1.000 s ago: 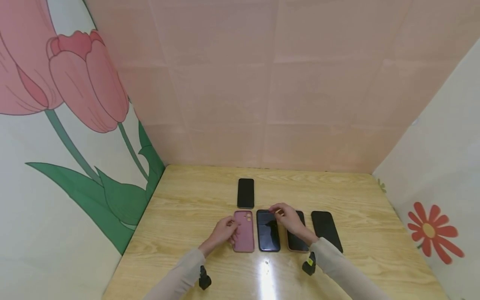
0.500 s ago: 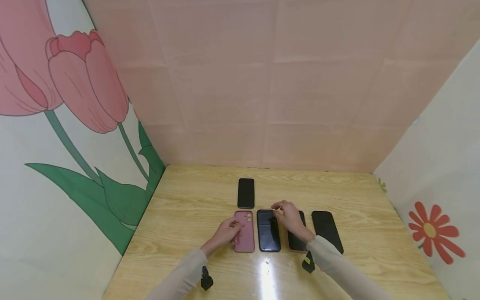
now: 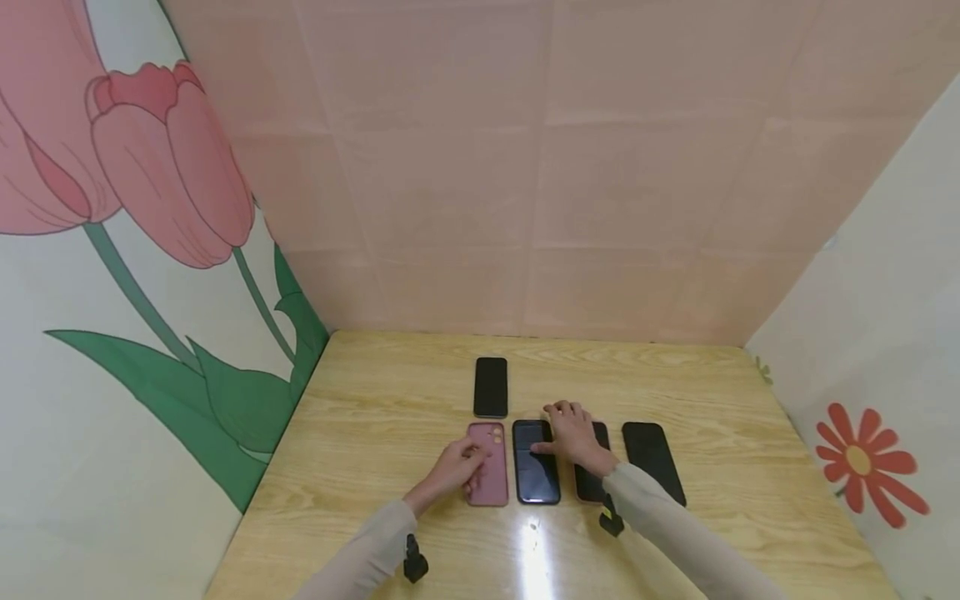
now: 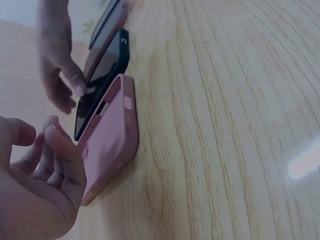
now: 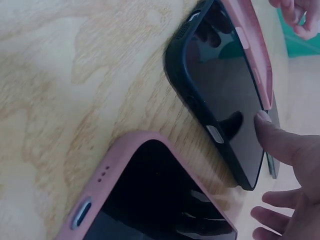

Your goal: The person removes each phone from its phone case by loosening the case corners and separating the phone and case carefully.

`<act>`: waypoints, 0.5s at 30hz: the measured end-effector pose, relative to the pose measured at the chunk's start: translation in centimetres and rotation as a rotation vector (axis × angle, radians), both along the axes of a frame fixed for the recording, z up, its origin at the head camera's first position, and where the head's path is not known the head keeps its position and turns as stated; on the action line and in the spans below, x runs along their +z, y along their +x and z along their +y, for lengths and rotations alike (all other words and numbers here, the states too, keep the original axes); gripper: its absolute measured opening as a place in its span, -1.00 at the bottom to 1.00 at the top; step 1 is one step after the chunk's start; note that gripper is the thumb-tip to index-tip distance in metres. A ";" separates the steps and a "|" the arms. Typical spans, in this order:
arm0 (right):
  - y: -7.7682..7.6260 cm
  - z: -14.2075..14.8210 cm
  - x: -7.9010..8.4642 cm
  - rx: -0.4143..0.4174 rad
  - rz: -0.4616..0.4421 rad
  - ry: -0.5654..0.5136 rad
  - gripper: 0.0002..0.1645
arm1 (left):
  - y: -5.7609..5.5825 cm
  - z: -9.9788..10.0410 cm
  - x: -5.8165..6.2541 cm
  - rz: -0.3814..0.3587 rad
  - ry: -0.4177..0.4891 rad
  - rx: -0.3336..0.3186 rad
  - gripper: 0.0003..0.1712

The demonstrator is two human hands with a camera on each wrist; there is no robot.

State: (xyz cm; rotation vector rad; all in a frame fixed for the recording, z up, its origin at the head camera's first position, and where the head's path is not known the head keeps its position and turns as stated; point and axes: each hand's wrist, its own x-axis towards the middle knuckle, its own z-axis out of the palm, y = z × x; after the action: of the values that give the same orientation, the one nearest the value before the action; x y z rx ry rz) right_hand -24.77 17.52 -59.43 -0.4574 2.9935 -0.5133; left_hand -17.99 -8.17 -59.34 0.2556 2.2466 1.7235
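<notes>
An empty pink phone case [image 3: 492, 487] lies on the table, its hollow inside facing up with a camera cutout at the far end. Over its left side hovers my left hand [image 3: 453, 467], fingers loosely curled with nothing between them in the left wrist view. Right of the case is a phone in a dark case [image 3: 537, 482], glossy screen up. My right hand [image 3: 573, 435] is above it, fingers spread, the thumb [image 5: 280, 140] reaching over its screen near the far end. Below that wrist lies another phone in a pink case [image 3: 590, 490], partly hidden by the hand.
At the far right lies a black phone [image 3: 654, 462]. Another black phone [image 3: 491, 387] sits behind the row, beyond the empty pink case. The wooden table [image 3: 360, 417] meets a pink back wall [image 3: 450, 208] and patterned side walls. Light glares off the table's near part.
My right hand has spread its fingers from a pinched shape, and its thumb has moved down over the dark-cased phone. The left hand has shifted slightly right over the pink case.
</notes>
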 end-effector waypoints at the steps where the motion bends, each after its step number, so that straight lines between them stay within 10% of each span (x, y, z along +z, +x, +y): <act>1: -0.1 0.0 -0.2 0.001 -0.016 0.004 0.03 | 0.0 0.0 0.0 0.001 0.002 -0.003 -0.69; 15: -0.1 0.0 -0.3 -0.014 -0.054 0.037 -0.16 | 0.0 0.0 -0.6 -0.026 0.001 -0.015 -0.68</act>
State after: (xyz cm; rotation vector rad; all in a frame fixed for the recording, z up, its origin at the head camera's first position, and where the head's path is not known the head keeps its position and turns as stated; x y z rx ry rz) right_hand -24.89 17.56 -59.72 -0.4129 2.9507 -0.4633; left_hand -18.03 -8.16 -59.98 0.2481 2.2201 1.7112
